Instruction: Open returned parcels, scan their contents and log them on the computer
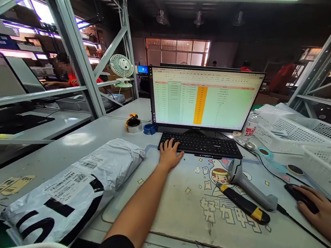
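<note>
Head view: left hand (171,153) spread on the stiff keyboard (213,144), lower center; right hand (322,213) cupped over the light, smooth mouse (297,198), lower right, easily held by its sides.

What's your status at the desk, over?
Left hand on keyboard. Right hand on mouse. Scanner and utility knife lying between them.

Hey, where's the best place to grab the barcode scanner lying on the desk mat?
Take the barcode scanner by its grey handle, the long part running down and right from the head. Come from above on the right, the side of your right hand: the handle is open there, while the yellow-and-black utility knife lies close along its left on the desk mat.
</note>
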The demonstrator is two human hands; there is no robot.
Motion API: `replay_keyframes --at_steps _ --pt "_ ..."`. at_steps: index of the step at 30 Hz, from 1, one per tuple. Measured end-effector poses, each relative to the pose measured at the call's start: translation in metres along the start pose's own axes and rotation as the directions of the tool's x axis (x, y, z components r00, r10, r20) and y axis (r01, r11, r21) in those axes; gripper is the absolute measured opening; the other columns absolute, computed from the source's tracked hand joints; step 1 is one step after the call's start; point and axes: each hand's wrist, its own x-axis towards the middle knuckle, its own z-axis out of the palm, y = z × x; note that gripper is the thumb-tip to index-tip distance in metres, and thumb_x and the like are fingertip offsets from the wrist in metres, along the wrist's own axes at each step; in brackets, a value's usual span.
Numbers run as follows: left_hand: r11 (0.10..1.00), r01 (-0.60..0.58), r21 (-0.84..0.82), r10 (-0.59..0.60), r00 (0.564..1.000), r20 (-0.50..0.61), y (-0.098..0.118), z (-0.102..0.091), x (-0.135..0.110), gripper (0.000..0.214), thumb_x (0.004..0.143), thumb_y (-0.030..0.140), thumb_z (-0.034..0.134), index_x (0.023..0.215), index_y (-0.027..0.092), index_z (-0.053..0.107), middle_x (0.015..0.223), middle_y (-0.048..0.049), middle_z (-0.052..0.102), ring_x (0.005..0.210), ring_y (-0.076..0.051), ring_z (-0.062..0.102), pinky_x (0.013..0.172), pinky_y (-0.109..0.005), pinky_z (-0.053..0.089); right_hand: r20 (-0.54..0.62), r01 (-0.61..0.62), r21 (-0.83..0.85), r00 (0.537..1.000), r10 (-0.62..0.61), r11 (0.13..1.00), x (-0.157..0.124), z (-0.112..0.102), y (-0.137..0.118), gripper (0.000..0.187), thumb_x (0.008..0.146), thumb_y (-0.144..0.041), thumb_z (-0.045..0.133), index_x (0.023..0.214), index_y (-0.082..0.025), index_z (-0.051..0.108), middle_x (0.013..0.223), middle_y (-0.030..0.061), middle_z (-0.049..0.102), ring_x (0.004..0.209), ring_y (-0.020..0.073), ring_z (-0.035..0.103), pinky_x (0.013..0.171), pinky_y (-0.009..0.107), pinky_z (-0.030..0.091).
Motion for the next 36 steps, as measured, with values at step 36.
replay_keyframes --at_steps 36 --pt "0.999 0.009 0.038 -0.009 1.0 -0.005 -0.001 0.001 0.0 0.058 0.101 0.054 0.056 0.152 0.027 0.058 0.172 -0.0115 0.039 0.159 -0.04 0.03 0.132 -0.062 0.018 -0.039 0.0 -0.019 0.999 -0.001 1.0 -0.007 -0.006 -0.028 0.053 0.096 -0.056 0.049 0.135 -0.027 0.069 0.145 0.0103 0.064 0.124 0.0353 0.069 0.105 0.051 0.057"
